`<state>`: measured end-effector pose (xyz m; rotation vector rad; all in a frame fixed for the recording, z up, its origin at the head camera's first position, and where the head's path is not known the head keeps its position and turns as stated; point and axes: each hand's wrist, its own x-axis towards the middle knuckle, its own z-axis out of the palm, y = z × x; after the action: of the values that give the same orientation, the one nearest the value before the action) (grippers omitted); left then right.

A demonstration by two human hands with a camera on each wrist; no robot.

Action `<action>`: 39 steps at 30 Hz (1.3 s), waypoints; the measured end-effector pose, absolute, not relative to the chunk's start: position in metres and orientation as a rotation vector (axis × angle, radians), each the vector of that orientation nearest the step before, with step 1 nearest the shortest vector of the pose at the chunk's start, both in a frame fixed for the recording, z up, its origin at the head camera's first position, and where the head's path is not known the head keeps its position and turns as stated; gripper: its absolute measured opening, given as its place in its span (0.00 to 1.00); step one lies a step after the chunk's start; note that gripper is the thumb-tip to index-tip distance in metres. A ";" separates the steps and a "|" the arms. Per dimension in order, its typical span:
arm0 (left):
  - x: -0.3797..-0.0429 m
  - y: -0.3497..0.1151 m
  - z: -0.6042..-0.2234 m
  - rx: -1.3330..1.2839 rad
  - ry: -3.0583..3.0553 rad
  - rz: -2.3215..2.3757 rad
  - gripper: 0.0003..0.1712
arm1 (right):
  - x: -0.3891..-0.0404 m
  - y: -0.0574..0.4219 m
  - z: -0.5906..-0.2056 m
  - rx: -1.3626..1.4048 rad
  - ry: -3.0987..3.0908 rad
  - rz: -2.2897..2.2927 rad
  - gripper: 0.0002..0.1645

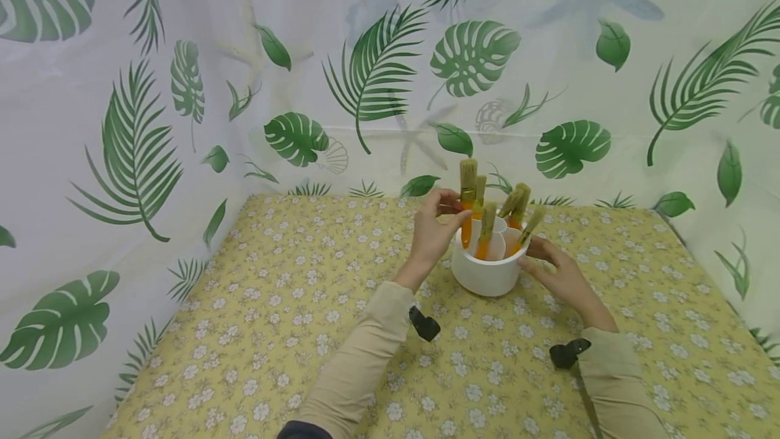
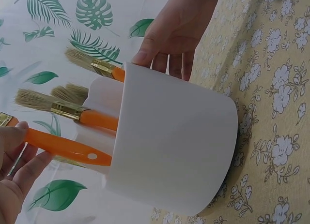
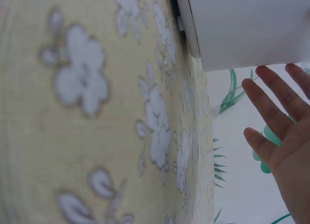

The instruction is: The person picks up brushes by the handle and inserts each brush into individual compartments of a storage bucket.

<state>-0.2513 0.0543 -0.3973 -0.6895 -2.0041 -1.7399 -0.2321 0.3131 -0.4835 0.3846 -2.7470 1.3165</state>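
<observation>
My left hand (image 1: 428, 241) pinches a paintbrush (image 1: 466, 227) between thumb and fingers, bristles up. Its orange handle (image 2: 70, 146) points down at the rim of a white round organizer (image 1: 485, 279) with several compartments; the handle's tip is at the near left compartment. On the other side, my right hand (image 1: 567, 282) rests against the organizer's wall. Its fingers (image 3: 269, 105) look straight and spread, touching the white wall, and the thumb lies near the rim. Several other orange-handled paintbrushes (image 1: 487, 222) stand bristles up in the organizer, some leaning outward.
The organizer stands on a table with a yellow floral cloth (image 1: 292, 317), toward the back. Behind and to the left hangs a white curtain (image 1: 378, 168) printed with green leaves. Each wrist wears a small black camera (image 1: 424, 324).
</observation>
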 end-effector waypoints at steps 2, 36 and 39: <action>-0.252 0.056 -0.399 -0.690 -2.005 -1.744 0.15 | -0.232 0.313 -0.483 0.385 -2.746 1.318 0.38; -0.263 0.066 -0.417 -0.710 -2.038 -1.688 0.16 | -0.232 0.314 -0.486 0.369 -2.726 1.314 0.36; -0.257 0.065 -0.411 -0.713 -2.038 -1.691 0.16 | -0.232 0.315 -0.485 0.367 -2.726 1.315 0.37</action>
<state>-0.2570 0.0654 -0.4109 -0.7128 -2.0379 -1.6911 -0.2320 0.3147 -0.4855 0.3670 -2.7259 1.3154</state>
